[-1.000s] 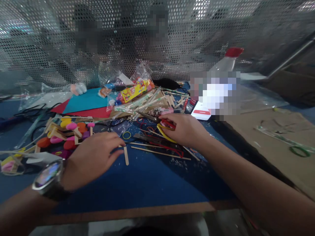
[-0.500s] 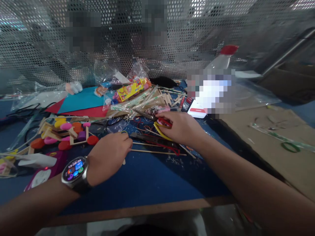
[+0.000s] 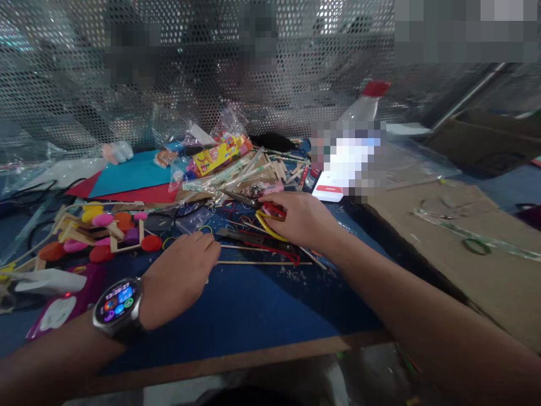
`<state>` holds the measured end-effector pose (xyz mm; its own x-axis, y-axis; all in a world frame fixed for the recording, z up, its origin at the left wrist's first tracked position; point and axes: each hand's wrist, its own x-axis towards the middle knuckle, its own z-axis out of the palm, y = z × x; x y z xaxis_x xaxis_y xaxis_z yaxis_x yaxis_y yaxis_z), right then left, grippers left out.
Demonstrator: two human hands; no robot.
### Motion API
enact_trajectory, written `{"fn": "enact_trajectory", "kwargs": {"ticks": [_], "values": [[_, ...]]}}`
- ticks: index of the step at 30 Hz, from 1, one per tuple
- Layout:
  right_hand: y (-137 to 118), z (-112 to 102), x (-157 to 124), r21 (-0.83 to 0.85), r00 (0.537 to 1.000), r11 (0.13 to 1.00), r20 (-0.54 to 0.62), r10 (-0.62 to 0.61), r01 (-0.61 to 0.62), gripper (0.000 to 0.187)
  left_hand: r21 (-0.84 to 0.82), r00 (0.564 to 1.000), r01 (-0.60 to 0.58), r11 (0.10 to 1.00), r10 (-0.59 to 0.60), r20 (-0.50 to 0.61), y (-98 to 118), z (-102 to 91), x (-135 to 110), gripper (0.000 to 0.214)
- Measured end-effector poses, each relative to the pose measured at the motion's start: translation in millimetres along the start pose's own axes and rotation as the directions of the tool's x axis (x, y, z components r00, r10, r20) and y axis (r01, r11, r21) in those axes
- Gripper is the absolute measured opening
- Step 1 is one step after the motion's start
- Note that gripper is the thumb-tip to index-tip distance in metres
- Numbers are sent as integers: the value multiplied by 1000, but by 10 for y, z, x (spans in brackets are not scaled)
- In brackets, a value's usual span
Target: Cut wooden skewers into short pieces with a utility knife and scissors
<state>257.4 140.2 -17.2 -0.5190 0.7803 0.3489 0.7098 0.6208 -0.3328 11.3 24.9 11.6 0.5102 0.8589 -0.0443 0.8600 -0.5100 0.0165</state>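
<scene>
My left hand [image 3: 181, 273], with a watch [image 3: 116, 301] on the wrist, rests knuckles-up on the blue mat [image 3: 253, 310]. Its fingers are bent down and held together, and what lies under them is hidden. The fingertips touch the left end of a thin wooden stick [image 3: 257, 263]. My right hand [image 3: 302, 220] is closed on scissors with yellow and red handles [image 3: 267, 219]. Their blades [image 3: 239, 197] point left toward a pile of craft sticks. Red and yellow rubber bands lie under that hand.
A frame of wooden sticks with coloured discs [image 3: 105, 231] sits at the left, with a purple packet [image 3: 63, 307] nearer. Teal and red paper sheets [image 3: 131, 175], bagged sticks [image 3: 236, 169] and a red-capped bottle [image 3: 367, 101] lie behind. Cardboard [image 3: 465, 270] covers the right; a perforated screen [image 3: 253, 84] closes the back.
My left hand slid right and forward over the flat craft stick, which is now hidden, and its fingers curled. My right hand stayed on the scissors.
</scene>
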Motion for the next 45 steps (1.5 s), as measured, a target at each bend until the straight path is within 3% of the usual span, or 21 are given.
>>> {"fn": "enact_trajectory", "kwargs": {"ticks": [18,24,27,30,38,45], "values": [[43,21,6,-14,999,999,-24,-49,48,41,-77,998,32,997,-27,58,110,25,11,24],[65,33,2,-61,998,996,-9,-64,63,40,-26,995,101,995,-102,-18,-158,-150,-113,29],[59,24,-3,-93,998,994,-4,-58,57,37,16,973,191,981,-188,-134,-297,-173,-231,32],[44,13,-5,-120,999,992,1,-49,49,37,2,974,162,987,-160,-162,-308,-113,-330,32],[11,24,-20,-138,998,989,30,-55,58,37,28,987,81,996,-77,-140,-62,15,-369,27],[-24,-28,-39,-115,996,990,39,-80,84,33,-63,989,58,996,-67,-136,-86,9,-362,28]]}}
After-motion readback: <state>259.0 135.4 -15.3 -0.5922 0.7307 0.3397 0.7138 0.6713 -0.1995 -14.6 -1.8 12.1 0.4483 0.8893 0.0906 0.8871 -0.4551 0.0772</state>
